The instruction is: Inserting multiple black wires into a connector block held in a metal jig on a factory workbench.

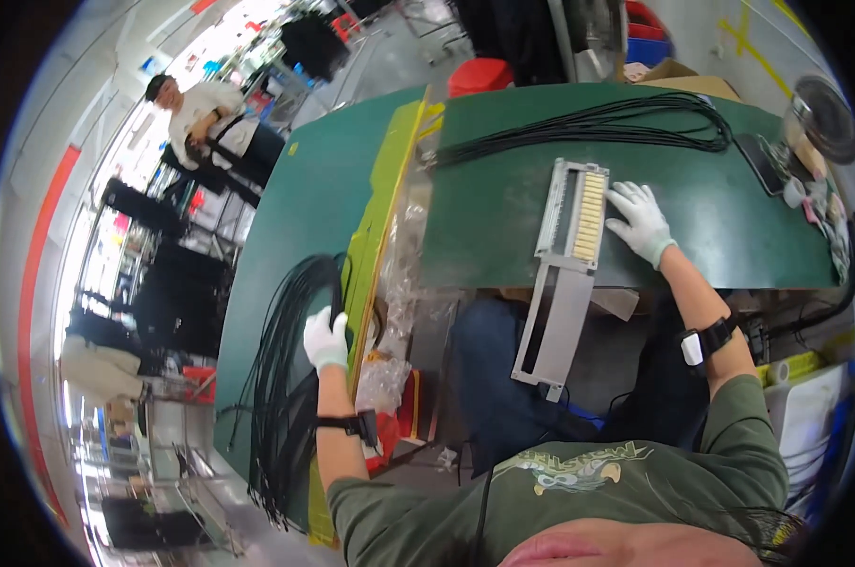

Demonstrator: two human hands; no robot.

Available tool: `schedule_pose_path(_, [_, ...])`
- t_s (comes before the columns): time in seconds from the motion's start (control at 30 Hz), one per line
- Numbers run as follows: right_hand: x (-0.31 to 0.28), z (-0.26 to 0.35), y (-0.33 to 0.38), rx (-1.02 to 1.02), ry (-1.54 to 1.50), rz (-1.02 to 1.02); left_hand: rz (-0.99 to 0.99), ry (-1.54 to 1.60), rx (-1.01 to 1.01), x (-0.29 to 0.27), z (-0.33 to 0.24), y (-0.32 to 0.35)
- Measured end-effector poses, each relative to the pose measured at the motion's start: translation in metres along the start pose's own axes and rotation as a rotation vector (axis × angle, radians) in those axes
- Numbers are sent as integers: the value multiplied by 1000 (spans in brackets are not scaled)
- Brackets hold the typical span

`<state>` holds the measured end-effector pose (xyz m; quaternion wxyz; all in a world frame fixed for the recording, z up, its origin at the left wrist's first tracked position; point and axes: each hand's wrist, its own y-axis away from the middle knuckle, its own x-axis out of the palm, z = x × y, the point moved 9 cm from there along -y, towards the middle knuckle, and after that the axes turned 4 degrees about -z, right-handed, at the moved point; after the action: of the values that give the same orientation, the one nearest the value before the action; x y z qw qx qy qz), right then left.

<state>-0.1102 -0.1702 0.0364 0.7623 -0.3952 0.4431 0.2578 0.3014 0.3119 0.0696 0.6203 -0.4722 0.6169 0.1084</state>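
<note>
My left hand (326, 340), in a white glove, is closed round the upper part of a bundle of thin black cables (281, 350). The bundle lies along the green table on my left and fans out, its loose ends hanging toward the near side. My right hand (641, 223), also gloved, rests on the green table in front of me with its fingers spread and nothing in them. Its fingertips are close to a narrow grey metal fixture (563, 321), which has a row of cream-coloured blocks (591, 215). The fixture's lower part juts past the table's front edge, above my lap.
Another looped bundle of black cables (635, 123) lies across the back of the front table (484, 227). At its right stand a phone (761, 163) and a round metal-topped item (824, 118). Clear plastic wrap (404, 255) fills the gap between tables. A person (210, 123) stands beyond.
</note>
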Motion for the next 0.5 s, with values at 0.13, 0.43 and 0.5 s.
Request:
schedule_pose_path(0.13, [-1,-9,-2,0,32,6,72,90,-94,18,17,-17])
schedule_pose_path(0.43, [5,-11,-7,-3,10,1,218,-107,-362,31,2,-63])
schedule_pose_path(0.5, [6,-10,-4,-3,3,-11,133,-250,-444,36,-8,-73])
